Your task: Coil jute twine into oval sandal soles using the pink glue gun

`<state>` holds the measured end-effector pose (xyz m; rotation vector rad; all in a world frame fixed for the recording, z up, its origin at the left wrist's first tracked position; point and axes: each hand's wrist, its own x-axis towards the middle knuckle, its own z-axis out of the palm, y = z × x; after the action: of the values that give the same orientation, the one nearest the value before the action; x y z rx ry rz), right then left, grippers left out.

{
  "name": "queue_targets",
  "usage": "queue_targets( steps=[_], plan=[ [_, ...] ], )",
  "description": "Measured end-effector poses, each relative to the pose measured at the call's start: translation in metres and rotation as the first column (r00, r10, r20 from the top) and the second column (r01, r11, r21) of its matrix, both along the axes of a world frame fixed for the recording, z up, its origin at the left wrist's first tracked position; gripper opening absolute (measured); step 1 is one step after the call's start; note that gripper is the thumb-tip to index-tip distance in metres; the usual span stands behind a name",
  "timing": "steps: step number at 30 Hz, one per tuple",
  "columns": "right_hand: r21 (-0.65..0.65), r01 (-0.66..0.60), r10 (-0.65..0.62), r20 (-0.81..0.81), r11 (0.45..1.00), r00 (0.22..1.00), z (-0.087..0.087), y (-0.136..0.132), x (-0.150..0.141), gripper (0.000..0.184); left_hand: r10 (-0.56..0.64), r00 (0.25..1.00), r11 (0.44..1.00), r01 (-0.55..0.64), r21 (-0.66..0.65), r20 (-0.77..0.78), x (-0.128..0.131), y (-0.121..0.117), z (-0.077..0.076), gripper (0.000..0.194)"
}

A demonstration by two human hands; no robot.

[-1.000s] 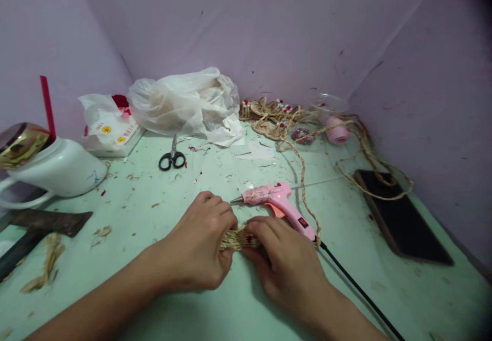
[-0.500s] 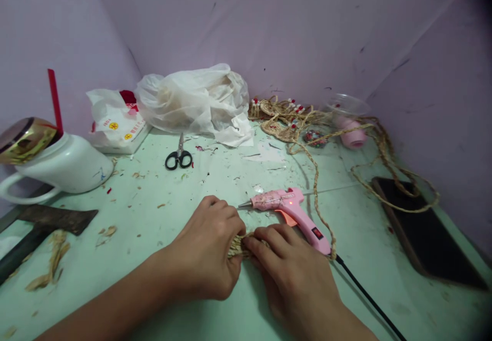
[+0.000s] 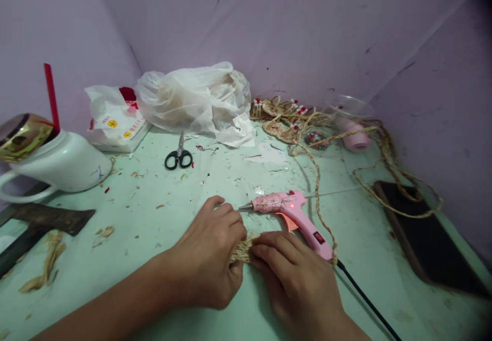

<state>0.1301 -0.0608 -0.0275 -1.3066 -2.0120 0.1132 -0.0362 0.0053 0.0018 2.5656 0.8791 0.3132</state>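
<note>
Centrally, woven straw [image 3: 242, 251]: coarse, ridged, is held near the pink glue gun [image 3: 295, 209].
Left hand [image 3: 215, 251]: knuckles raised, fingers are curled closely round one side.
Right hand [image 3: 298, 272]: back upward, fingers are pinched on the other.

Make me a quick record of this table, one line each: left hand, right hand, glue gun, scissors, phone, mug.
Left hand: gripping a woven straw piece
Right hand: holding the same piece's other side
Glue gun: lying beyond the hands, small light glowing
Scissors: lying in front of the plastic bag
Phone: far right, straw cord across its far end
Mug: white, far left
</note>
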Motion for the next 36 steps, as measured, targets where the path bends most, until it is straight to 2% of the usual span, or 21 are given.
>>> queue_targets(
  steps=[5,9,15,22,28,36],
  plan=[
    [-0.014,-0.011,0.012,0.029,1.000,1.000,0.0025,0.0001,0.0006,0.018,0.068,0.998,0.995,-0.067,-0.071,0.012,-0.0052,-0.0014,-0.0002,0.021],
    [-0.011,-0.017,0.018,0.040,1.000,0.999,0.0029,0.0000,0.0013,0.020,0.137,0.990,0.986,-0.135,-0.099,0.022,-0.0084,-0.0038,-0.0002,0.049],
    [-0.037,-0.020,0.021,0.030,0.999,0.999,0.0019,-0.0007,0.0002,0.020,0.110,0.994,0.990,-0.111,-0.086,-0.016,-0.0105,-0.0041,0.0018,0.020],
    [-0.020,0.001,0.000,0.038,1.000,0.999,0.0001,-0.0002,-0.0003,0.021,0.056,0.998,0.998,-0.057,-0.037,-0.032,-0.0032,-0.0040,0.0029,0.014],
    [-0.002,0.021,-0.020,0.203,1.000,0.979,0.0009,0.0004,-0.0022,0.032,0.078,0.997,0.995,-0.080,-0.061,-0.027,-0.0033,-0.0027,0.0011,0.014],
    [-0.012,-0.013,0.016,0.263,1.000,0.965,0.0042,0.0026,-0.0040,0.036,0.072,0.997,0.996,-0.072,-0.051,-0.006,-0.0039,-0.0016,0.0014,0.014]
  ],
)
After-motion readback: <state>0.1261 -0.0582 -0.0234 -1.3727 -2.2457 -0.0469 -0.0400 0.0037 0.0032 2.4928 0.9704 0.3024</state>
